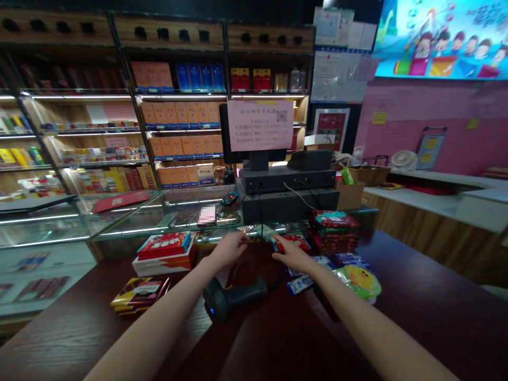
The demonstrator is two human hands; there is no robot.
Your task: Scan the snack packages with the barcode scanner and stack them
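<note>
Both my hands reach forward over the dark wooden counter. My left hand (230,250) has its fingers stretched forward, and a shiny patterned wrapper (249,229) lies just beyond its fingertips; whether they touch is unclear. My right hand (292,255) is apart from it, thumb and forefinger spread, beside a red packet (298,242) partly behind it. Neither hand visibly holds anything. A black barcode scanner (234,297) lies on its side nearer me, between my forearms. Blue-and-white packets (302,283) and a green pouch with a yellow duck (360,280) lie by my right forearm.
At left are red-and-white boxes (164,251) and a stack of brown-and-yellow packets (141,293). A stack of red packets (335,233) stands at right. Behind are a glass display case (127,225), a cash register (288,182) with a paper sign (260,127), and stocked shelves (180,95).
</note>
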